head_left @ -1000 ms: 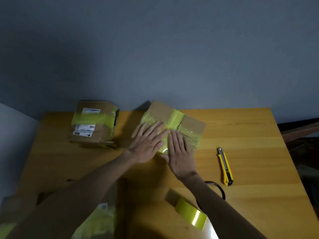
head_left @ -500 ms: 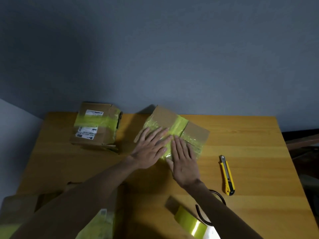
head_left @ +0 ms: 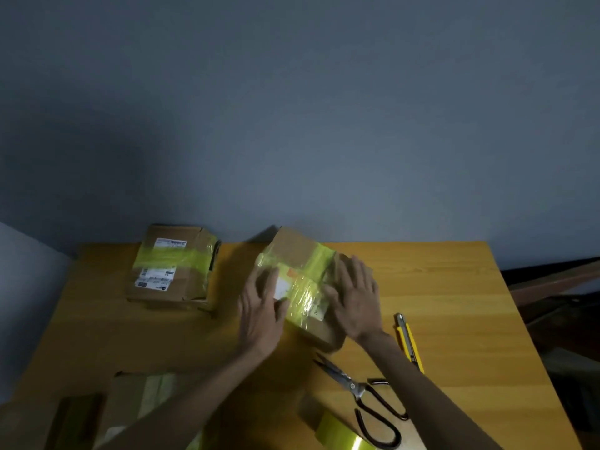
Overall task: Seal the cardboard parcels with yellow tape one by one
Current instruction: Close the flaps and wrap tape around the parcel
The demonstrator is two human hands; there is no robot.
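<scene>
At the six o'clock edge of the bench (head_left: 454,287) a roll of yellow tape (head_left: 341,438) is cut off by the frame, with dark-handled scissors (head_left: 363,394) just beside it toward one o'clock and more cardboard (head_left: 136,407) lying dim and half hidden under the left forearm at seven o'clock; whether that cardboard is sealed cannot be made out; farther up, at three o'clock of the work, a yellow utility knife (head_left: 408,342) lies apart from everything; at the centre sits the parcel in hand (head_left: 302,280), crossed by yellow bands, its long axis running from eleven o'clock down to five o'clock; the left hand (head_left: 261,306) lies flat and spread against its eight o'clock flank, thumb on the tape, and the right hand (head_left: 355,300) lies flat and spread on its three o'clock flank; neither grips anything, both press from opposite sides, about equally near; so the parcel lies between the hands, and my judgement is that any turning or lifting will pivot on that slanted axis; the parcel's far face and underside are hidden; beyond, at ten o'clock, a second taped parcel (head_left: 172,267) rests well apart, its labels too small to read.
</scene>
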